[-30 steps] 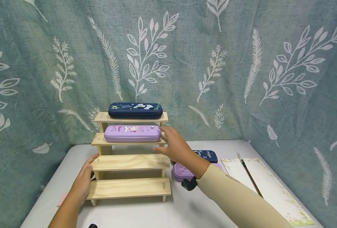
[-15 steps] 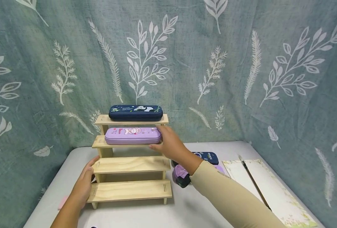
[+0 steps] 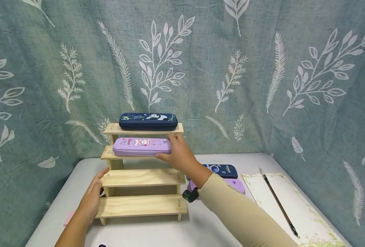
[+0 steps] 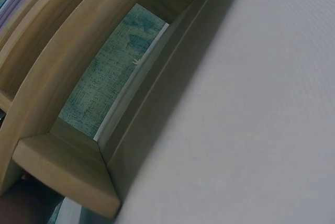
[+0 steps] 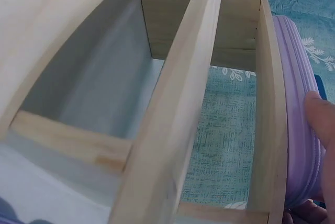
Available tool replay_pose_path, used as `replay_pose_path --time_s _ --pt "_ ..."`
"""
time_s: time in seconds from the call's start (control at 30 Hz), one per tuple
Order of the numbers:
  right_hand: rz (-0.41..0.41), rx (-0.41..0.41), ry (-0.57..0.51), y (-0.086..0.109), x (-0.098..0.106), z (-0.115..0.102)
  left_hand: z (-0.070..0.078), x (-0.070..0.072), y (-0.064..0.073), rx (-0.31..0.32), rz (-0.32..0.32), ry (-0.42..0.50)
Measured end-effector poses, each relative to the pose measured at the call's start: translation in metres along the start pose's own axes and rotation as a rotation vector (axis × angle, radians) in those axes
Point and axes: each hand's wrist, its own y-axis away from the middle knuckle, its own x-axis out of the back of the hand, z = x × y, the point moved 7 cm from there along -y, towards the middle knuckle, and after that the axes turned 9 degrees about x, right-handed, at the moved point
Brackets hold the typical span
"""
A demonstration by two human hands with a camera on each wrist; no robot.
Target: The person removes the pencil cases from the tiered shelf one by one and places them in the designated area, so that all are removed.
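Note:
A four-tier wooden display stand (image 3: 142,177) stands on the white table. On its second tier from the top lies a lilac pencil case (image 3: 139,148) with a cartoon print. My right hand (image 3: 183,156) grips the case's right end, thumb on the near side; its far fingers are mostly hidden. In the right wrist view, the thumb presses the ribbed side of the lilac pencil case (image 5: 299,114). My left hand (image 3: 89,199) holds the stand's left side by the lower tiers, part of it out of sight. A navy panda pencil case (image 3: 148,121) rests on the top tier.
Right of the stand lie another navy pencil case (image 3: 227,171) and another lilac one (image 3: 236,185), partly behind my right arm. Farther right, a brush (image 3: 278,200) lies on a bordered paper sheet (image 3: 312,219). A patterned curtain (image 3: 197,82) hangs behind.
My right hand has moved left onto the lilac case's right end and closed on it. The case has shifted slightly left against the stand. My left hand stays at the stand's side.

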Motion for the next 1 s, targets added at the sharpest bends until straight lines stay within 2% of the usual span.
replay_pose_path --time_s 0.33,0.6,1.0 --pt "-0.007 0.017 -0.023 -0.001 -0.004 0.001 0.000 -0.001 0.000 -0.007 0.000 -0.001" --pt "-0.016 0.088 0.004 -0.004 -0.006 0.003 0.001 0.001 0.001 -0.025 -0.004 0.000" --pt "0.024 0.075 -0.028 0.008 -0.001 0.004 0.000 -0.001 0.003 0.005 0.011 0.007"
